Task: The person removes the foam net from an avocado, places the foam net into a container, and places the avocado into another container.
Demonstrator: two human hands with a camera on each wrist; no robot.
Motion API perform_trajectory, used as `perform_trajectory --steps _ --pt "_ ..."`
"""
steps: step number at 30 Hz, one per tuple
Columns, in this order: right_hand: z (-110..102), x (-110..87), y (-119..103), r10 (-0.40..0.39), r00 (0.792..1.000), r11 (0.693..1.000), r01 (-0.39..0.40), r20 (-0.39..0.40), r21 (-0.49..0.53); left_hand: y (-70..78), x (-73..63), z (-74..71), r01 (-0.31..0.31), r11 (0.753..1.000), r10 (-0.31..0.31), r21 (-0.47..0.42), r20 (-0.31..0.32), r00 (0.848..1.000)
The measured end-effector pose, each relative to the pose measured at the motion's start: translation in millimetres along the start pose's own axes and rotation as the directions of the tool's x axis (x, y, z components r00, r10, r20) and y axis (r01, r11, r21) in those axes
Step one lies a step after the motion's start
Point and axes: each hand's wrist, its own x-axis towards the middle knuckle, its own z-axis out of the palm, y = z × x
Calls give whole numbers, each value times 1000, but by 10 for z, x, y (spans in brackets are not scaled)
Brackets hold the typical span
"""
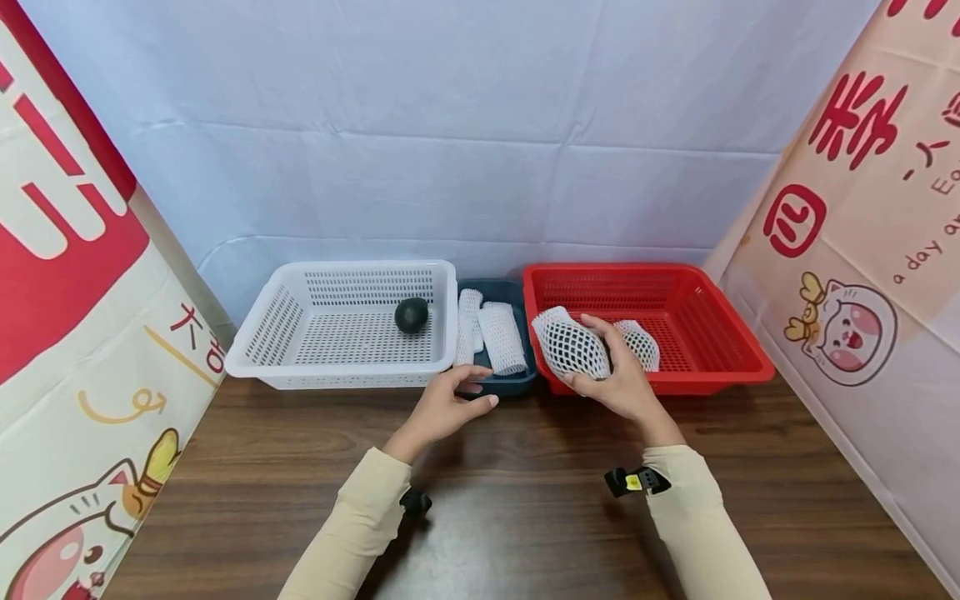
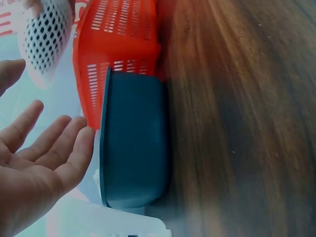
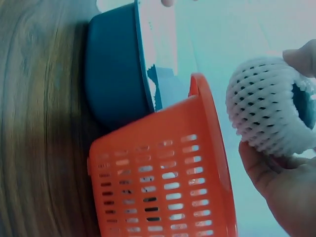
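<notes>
My right hand point(image 1: 628, 385) holds a dark, avocado-like fruit in a white foam net sleeve point(image 1: 572, 348) above the near left corner of the red basket point(image 1: 731, 371). In the right wrist view, thumb and fingers grip the sleeve point(image 3: 266, 106), and the dark fruit shows through its open end. My left hand point(image 1: 442, 406), fingers spread and holding nothing, is by the near edge of the dark blue bin point(image 1: 510, 385). White foam net sleeves point(image 1: 502, 337) lie in that bin. Another sleeved fruit point(image 1: 637, 343) rests in the red basket, partly behind my right hand.
At the left stands a white basket point(image 1: 337, 372) with one bare dark fruit point(image 1: 412, 315) inside. The blue bin sits between the two baskets on a brown wooden table point(image 1: 525, 500). A pale cloth point(image 1: 450, 167) hangs behind, with printed cloths at both sides.
</notes>
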Motion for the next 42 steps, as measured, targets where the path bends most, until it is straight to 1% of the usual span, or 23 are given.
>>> perform_trajectory --steps 3,5,8,10,11,13,15,17,18,19,21,23,26,30,34,36,41,42 --pt "17 -17 -31 38 999 994 -39 10 99 -10 -17 -19 22 999 -21 -47 13 1000" --pt "32 -26 -47 49 999 987 -51 18 150 -27 -28 -32 43 997 -42 -67 20 999" --pt "59 -40 -69 37 998 977 -45 41 206 -60 -46 -49 67 993 -65 -96 26 998" --pt "72 -65 -151 14 998 974 -27 61 223 -85 -64 -55 77 989 -74 -125 32 997" --pt "77 -79 -199 11 997 972 -28 73 234 -45 -79 -69 87 986 -81 -143 41 996" --pt "83 -106 -284 -3 995 971 -22 102 239 -53 -98 -72 101 980 -93 -173 54 994" --pt "89 -136 -370 -2 991 971 -30 134 238 5 -125 -92 116 973 -102 -201 74 992" --pt "104 -153 -380 -1 987 971 -37 161 237 73 -149 -119 125 968 -107 -216 93 990" --pt "115 -160 -376 -6 985 972 -35 173 234 60 -157 -122 124 968 -105 -217 96 990" --pt "127 -168 -380 -10 983 972 -33 184 231 97 -172 -138 129 966 -108 -225 104 989" --pt "157 -176 -373 -34 978 973 -15 205 232 136 -194 -160 155 958 -129 -242 120 984" --pt "193 -182 -364 -54 974 972 0 221 235 139 -208 -169 190 945 -159 -267 134 978" --pt "251 -189 -368 -69 966 968 6 248 250 138 -220 -172 237 917 -195 -321 158 968" --pt "332 -201 -392 -62 956 967 -14 287 253 133 -217 -166 260 896 -210 -360 172 962" --pt "396 -222 -382 -38 949 962 -49 312 268 104 -211 -162 267 886 -214 -380 177 961" --pt "418 -238 -362 -35 948 954 -63 317 293 40 -200 -151 269 878 -214 -395 179 960" --pt "510 -242 -121 -18 942 930 -108 336 352 -165 -174 -108 263 852 -214 -453 156 964" --pt "529 -239 -63 -13 940 925 -119 341 362 -185 -175 -103 259 846 -213 -467 150 965"
